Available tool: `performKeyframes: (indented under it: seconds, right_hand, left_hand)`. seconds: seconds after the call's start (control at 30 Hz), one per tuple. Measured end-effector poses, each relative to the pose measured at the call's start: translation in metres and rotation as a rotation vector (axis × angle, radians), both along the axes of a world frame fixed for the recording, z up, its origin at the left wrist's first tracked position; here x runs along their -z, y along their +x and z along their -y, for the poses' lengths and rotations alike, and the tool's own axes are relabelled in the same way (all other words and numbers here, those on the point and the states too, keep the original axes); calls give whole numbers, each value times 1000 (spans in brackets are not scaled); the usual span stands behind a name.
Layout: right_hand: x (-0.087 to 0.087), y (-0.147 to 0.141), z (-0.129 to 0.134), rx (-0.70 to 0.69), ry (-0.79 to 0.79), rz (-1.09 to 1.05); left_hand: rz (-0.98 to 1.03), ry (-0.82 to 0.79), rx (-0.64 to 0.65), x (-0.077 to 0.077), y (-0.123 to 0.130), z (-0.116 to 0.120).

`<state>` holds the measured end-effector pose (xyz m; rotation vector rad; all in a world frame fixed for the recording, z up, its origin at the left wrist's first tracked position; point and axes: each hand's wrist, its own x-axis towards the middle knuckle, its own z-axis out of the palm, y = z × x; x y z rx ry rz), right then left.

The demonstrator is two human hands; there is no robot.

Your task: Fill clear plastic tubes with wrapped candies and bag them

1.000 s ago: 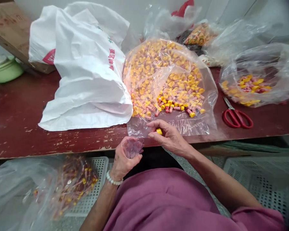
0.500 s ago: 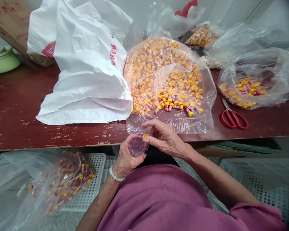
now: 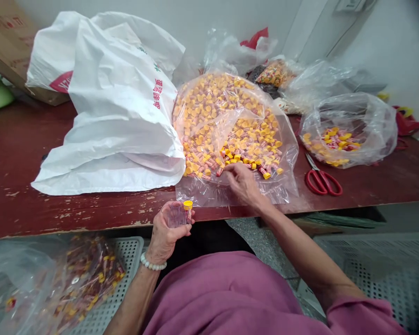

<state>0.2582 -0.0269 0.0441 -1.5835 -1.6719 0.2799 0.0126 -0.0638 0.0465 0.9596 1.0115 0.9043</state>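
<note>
My left hand [image 3: 165,232] is wrapped round a clear, purple-tinted plastic holder [image 3: 176,217] with rounded compartments, held just off the table's front edge. In the holder's right side stands one small tube with a yellow cap [image 3: 188,204], upright. My right hand [image 3: 243,184] is at the mouth of a big clear bag [image 3: 235,109] full of yellow-capped tubes in red-and-white wrappers. Its fingertips close at the end of a small tube [image 3: 219,171] lying at the front of the pile; the thumb is partly hidden.
A white sack [image 3: 118,121] stands left of the bag. To the right lie red-handled scissors [image 3: 323,181] and a smaller open bag of tubes [image 3: 349,128]. Below the table, a bag of tubes [image 3: 91,274] sits on a white perforated crate [image 3: 131,256]; another crate [image 3: 377,279] is at right.
My right hand has left the holder, where it was placing a yellow-capped tube, and moved up to the pile. That tube now stands in the holder. The view has shifted slightly.
</note>
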Motion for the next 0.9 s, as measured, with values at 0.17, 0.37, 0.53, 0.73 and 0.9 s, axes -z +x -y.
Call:
performKeyframes:
  seconds: [0.17,0.37,0.53,0.73,0.9]
  right_hand:
    - [17,34,-50,252,-141,355]
    - [14,50,-49,166,-185,238]
    - [1,25,-8,116,-91,-532]
    - [-29,-54,36,-165,-48,-818]
    - [-27,-73,48,-258,-57,-692]
  left_hand:
    - [-46,123,20,-1,9,-1]
    - [-130,176,34,-3,14,-3]
    - [-159,226,57,-1,18,-6]
    - [-318,421,95,-9,25,1]
    - [-385,547,144,-14,24,8]
